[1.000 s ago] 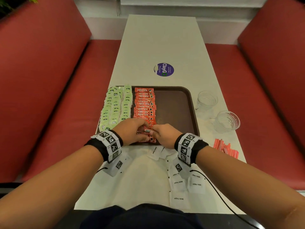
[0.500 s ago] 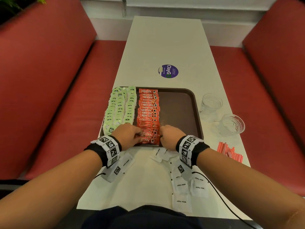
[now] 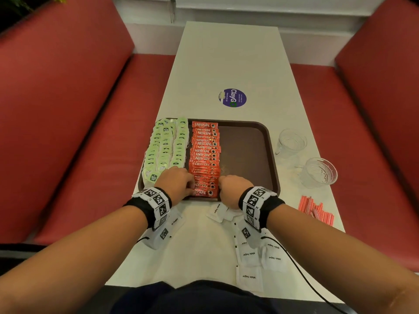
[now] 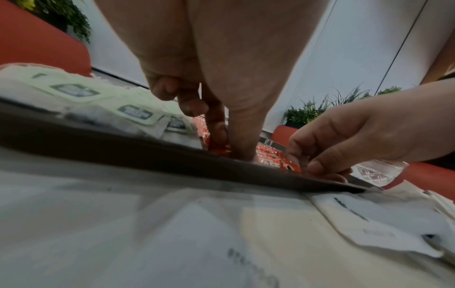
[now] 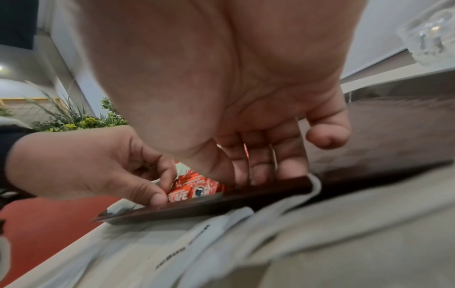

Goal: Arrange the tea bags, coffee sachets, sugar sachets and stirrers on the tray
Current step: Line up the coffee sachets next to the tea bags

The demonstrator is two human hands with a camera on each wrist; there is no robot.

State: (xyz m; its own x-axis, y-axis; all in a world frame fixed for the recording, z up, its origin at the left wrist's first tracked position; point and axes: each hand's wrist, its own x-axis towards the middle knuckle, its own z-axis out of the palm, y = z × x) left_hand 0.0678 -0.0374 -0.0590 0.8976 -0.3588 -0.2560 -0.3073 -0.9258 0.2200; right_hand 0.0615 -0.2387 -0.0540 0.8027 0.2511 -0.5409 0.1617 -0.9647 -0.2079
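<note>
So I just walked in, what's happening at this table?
A person is filling a brown tray. Green tea bags and red coffee sachets already lie in rows. The left hand and right hand pinch the nearest coffee sachet. Sugar sachets and stirrers wait on the table.

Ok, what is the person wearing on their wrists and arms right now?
Both forearms are bare, no sleeves. The left hand and right hand each sit ahead of a black wrist strap carrying white square-patterned marker tiles. A thin black cable trails from the right wrist.
</note>
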